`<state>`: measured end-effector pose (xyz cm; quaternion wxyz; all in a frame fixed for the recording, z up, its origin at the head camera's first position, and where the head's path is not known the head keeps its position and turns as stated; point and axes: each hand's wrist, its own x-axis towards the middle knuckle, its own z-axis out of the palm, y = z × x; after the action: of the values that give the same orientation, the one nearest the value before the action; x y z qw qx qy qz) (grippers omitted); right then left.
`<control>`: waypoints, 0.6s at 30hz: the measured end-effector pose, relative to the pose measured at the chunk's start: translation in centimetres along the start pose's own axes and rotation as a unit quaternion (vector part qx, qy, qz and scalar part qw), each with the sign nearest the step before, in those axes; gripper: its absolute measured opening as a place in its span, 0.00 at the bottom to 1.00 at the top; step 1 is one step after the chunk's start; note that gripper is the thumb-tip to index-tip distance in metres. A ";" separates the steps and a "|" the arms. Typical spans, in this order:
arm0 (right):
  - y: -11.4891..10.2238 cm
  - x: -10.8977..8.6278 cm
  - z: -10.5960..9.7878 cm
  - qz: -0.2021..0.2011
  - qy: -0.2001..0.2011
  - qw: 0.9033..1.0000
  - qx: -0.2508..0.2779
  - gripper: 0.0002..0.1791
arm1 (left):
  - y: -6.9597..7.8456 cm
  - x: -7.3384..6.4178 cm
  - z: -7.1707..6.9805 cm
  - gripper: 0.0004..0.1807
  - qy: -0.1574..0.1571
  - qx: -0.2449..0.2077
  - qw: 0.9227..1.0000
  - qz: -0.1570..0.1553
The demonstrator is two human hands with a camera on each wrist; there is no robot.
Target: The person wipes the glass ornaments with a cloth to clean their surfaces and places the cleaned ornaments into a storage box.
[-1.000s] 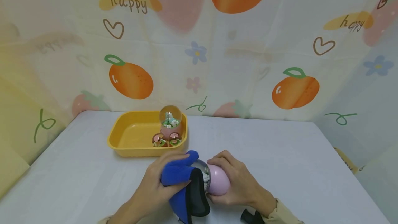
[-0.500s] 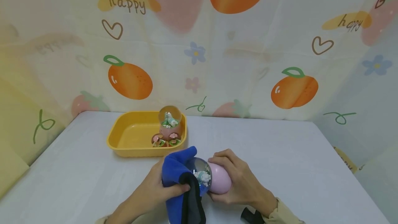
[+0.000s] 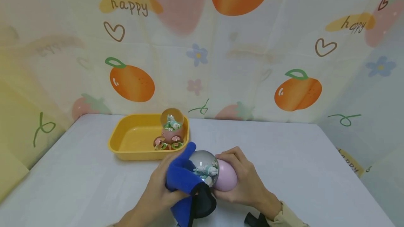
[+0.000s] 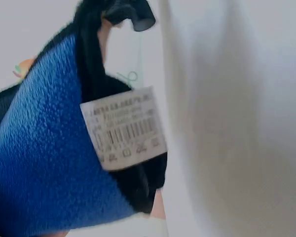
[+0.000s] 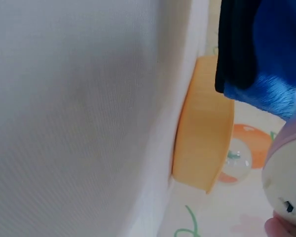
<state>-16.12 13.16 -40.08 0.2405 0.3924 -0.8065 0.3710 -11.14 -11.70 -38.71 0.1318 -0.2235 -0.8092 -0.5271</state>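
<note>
A snow globe [image 3: 204,165] with a pink base lies on its side between the hands, its clear dome toward the left. My right hand [image 3: 247,179] grips the base; in the right wrist view the pale underside of the base [image 5: 288,177] shows at the right edge. My left hand [image 3: 157,185] holds a blue cloth [image 3: 183,178] with black edging, bunched against the dome's left side. The left wrist view has the cloth's white label [image 4: 126,129] in front. Some of the left fingers are hidden behind the cloth.
Behind the hands stands a yellow tray [image 3: 132,155] on the white table [image 3: 284,157]. Inside its right end are another snow globe [image 3: 172,125] and small brown-and-green ornaments [image 3: 168,143]. A black object [image 3: 255,219] lies by the right wrist. A printed curtain [image 3: 240,62] backs the table.
The left hand and cloth have shifted over the dome, and more of its clear surface now shows. The globe has moved slightly up and right in the right hand.
</note>
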 end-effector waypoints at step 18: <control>-0.2 -0.1 0.1 0.005 -0.080 0.997 -0.011 0.42 | 0.8 -0.2 0.0 0.57 -0.063 0.150 0.986 0.030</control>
<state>-15.87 13.02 -40.16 0.1781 0.4140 -0.8292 0.3307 -10.57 -11.49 -38.22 0.1284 -0.2584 -0.8785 -0.3808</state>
